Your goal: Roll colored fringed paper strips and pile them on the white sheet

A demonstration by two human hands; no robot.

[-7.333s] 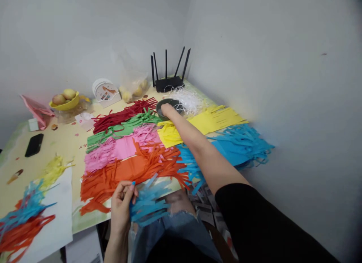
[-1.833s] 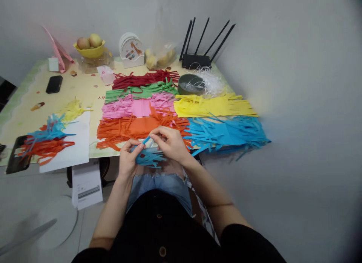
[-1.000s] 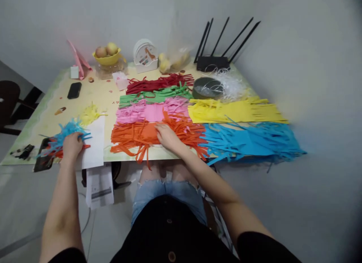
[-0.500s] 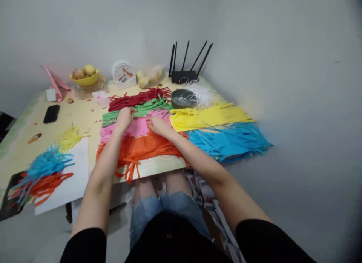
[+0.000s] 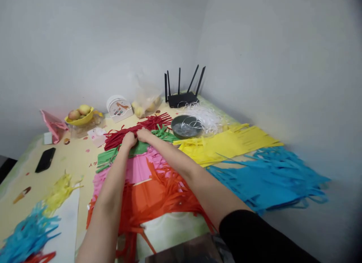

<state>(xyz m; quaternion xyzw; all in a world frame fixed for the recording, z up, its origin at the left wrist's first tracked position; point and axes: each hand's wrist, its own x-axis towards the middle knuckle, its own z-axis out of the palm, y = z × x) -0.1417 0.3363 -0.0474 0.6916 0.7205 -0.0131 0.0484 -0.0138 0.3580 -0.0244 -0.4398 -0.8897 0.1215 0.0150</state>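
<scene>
My left hand [image 5: 129,139] and my right hand [image 5: 144,135] are close together at the front edge of a dark red fringed paper [image 5: 121,137]. The fingers of both are closed and seem to pinch that edge; the tips are partly hidden. Just below them lies a green fringed paper [image 5: 138,149], its middle partly covered by my hands. Nearer to me are a pink fringed paper [image 5: 138,168] and an orange one [image 5: 148,197], both lying flat with cut strips at their ends. My forearms reach across these sheets.
Yellow [image 5: 217,146] and blue fringed papers [image 5: 271,180] lie at the right. Behind them are a dark green bowl [image 5: 185,133], white shredded strips [image 5: 207,117] and a black router [image 5: 182,100]. A fruit bowl [image 5: 80,120], a phone [image 5: 45,160] and blue tassels [image 5: 28,229] are at the left.
Both hands have moved away from me, from the pink and green papers to the dark red one, and closer together. My view has leaned forward and tilted up.
</scene>
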